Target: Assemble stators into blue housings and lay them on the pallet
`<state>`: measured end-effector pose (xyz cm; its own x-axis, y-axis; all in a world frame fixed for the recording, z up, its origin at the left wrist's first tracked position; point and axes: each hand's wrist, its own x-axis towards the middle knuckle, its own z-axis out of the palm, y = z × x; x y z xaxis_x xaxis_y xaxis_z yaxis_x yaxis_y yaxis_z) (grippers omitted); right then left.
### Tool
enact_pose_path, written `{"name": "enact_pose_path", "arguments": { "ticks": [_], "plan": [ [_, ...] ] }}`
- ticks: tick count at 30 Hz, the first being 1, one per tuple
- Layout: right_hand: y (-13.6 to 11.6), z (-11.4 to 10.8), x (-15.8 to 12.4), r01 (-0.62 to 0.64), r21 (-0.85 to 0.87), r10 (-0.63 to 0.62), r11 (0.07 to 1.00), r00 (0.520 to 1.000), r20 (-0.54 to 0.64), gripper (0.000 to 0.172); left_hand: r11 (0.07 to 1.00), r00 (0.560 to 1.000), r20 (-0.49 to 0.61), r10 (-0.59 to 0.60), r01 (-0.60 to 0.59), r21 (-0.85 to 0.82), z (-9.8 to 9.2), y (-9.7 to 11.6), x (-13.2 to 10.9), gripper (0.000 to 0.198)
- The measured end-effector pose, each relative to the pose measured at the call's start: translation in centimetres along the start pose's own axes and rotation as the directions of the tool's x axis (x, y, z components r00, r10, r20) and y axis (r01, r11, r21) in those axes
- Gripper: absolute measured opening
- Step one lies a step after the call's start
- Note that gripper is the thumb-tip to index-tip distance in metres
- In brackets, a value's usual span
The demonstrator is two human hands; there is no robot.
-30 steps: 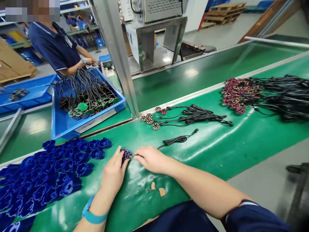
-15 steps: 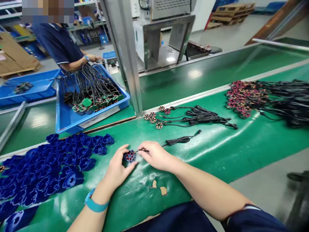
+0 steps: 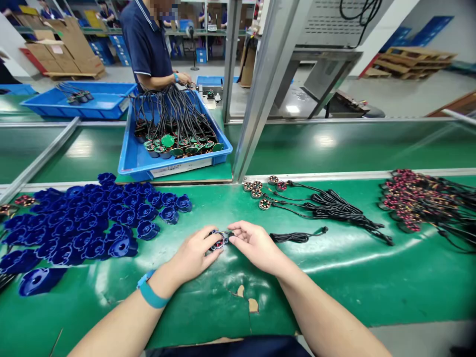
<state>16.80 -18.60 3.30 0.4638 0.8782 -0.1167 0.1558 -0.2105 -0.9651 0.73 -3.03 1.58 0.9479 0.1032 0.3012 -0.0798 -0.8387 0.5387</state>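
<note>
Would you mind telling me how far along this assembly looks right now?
Done, it seems: wired units fill the blue bin. In hand: left hand and right hand both hold one coil unit. Left: many blue housings, a few loose coils and a large heap.

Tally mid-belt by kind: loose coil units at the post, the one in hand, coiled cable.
Loose coil units at the post: 6
Held coil unit, between left hand and right hand: 1
Coiled cable: 1
Total: 8
</note>
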Motion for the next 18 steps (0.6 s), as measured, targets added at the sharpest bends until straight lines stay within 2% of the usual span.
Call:
{"name": "enact_pose_path", "arguments": {
  "ticks": [5,11,15,18],
  "plan": [
    [-0.5,1.0,-0.1,-0.193,0.225,0.185,0.955,0.981,0.054,0.028,0.993,0.997,-0.078,0.021,-0.012,0.113,0.8,-0.5,-0.2,0.027],
    [-0.4,1.7,0.0,-0.256,0.453,0.231,0.854,0.967,0.112,0.042,0.985,0.991,-0.124,0.045,-0.024,0.169,1.1,-0.3,-0.1,0.034],
    [-0.4,1.3,0.0,-0.29,0.472,0.242,0.832,0.957,0.161,0.045,0.978,0.99,-0.129,0.059,-0.032,0.204,0.7,0.1,0.2,0.029],
    [-0.4,1.1,-0.2,-0.281,0.356,0.248,0.891,0.959,0.137,0.043,0.977,0.989,-0.134,0.057,-0.028,0.21,0.5,0.2,0.2,0.029]
  ]
}}
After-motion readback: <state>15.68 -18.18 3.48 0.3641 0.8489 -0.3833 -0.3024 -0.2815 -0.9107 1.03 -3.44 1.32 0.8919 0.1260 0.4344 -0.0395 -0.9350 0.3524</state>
